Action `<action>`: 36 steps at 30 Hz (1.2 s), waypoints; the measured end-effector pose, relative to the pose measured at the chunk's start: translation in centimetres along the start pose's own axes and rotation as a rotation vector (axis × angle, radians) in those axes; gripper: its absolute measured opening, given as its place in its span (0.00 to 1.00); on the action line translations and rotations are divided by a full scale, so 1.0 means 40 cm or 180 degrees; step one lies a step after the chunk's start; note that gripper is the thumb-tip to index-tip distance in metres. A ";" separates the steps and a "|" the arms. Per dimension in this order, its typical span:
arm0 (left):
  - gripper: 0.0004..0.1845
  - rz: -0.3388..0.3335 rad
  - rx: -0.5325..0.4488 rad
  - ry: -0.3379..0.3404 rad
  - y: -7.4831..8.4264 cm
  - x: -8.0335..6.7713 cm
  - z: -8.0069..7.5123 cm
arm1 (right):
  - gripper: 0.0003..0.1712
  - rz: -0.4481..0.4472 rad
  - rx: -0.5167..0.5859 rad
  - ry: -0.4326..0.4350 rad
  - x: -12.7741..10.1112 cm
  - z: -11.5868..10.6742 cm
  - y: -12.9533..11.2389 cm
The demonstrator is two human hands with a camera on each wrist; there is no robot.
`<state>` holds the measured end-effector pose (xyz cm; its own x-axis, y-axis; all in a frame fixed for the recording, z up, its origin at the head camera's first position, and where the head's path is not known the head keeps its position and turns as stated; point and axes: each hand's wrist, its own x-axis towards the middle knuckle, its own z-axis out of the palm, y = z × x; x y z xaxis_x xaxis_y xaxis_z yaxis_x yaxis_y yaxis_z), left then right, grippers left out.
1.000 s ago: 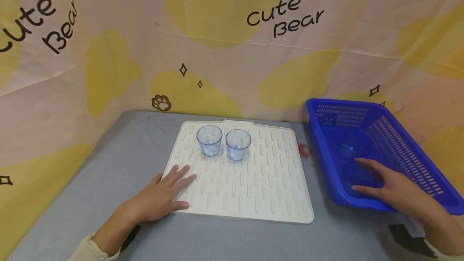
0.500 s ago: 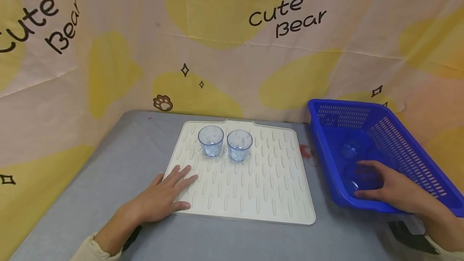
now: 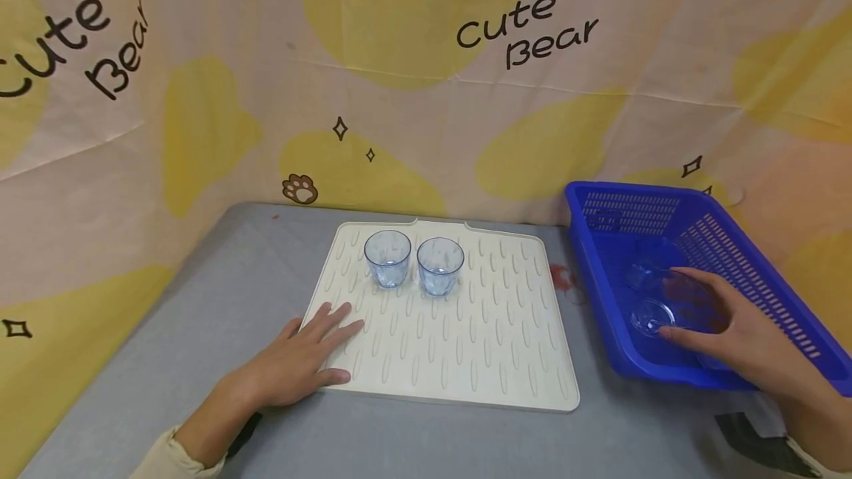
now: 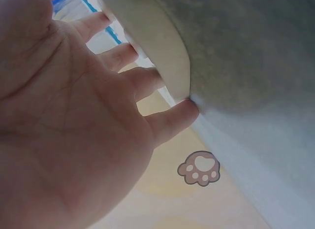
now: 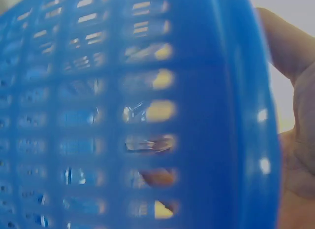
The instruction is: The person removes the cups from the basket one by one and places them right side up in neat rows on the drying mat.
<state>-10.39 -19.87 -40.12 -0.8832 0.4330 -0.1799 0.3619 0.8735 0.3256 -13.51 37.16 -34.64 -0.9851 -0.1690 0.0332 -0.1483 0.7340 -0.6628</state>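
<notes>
In the head view, my left hand [image 3: 296, 364] rests with spread, straight fingers on the left edge of a white ridged drying mat [image 3: 466, 361]. The left wrist view shows the fingertips against the mat's edge. Two clear bluish glasses, a left glass [image 3: 387, 261] and a right glass [image 3: 440, 268], stand upright side by side toward the back of the mat. My right hand [image 3: 745, 331] is inside a blue basket [image 3: 602, 316] and holds a glass [image 3: 654, 318] between thumb and fingers. That glass is tilted, base toward the left. In the right wrist view the basket wall hides most of the grip.
Other transparent glass [image 3: 642, 272] shows farther back in the basket, hard to make out against the blue. The basket stands right of the mat on a grey table [image 3: 200, 316]. A patterned cloth [image 3: 399, 58] hangs close behind.
In the basket, my right hand has shifted slightly back, and the glass in it has tipped so its base shows on the left. The left hand and the two glasses on the mat stay put.
</notes>
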 end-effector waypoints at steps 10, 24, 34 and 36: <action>0.40 0.0016 -0.0003 0.0009 -0.005 -0.010 -0.008 | 0.49 -0.0218 0.0205 0.0143 -0.010 0.017 -0.055; 0.40 -0.0036 -0.0015 -0.0048 0.004 -0.006 -0.005 | 0.46 -0.0407 0.0367 0.0201 0.008 0.020 -0.147; 0.40 -0.0025 -0.0047 -0.0049 0.000 -0.003 -0.002 | 0.48 -0.0372 0.0507 0.0080 0.045 0.110 -0.268; 0.40 -0.0009 -0.0070 -0.0045 0.000 -0.002 -0.001 | 0.49 -0.0316 0.0550 0.0075 0.050 0.127 -0.289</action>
<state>-10.32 -19.92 -40.09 -0.8799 0.4339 -0.1939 0.3527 0.8697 0.3454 -13.33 24.98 -30.71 -0.9684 -0.2181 0.1209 -0.2296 0.5904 -0.7738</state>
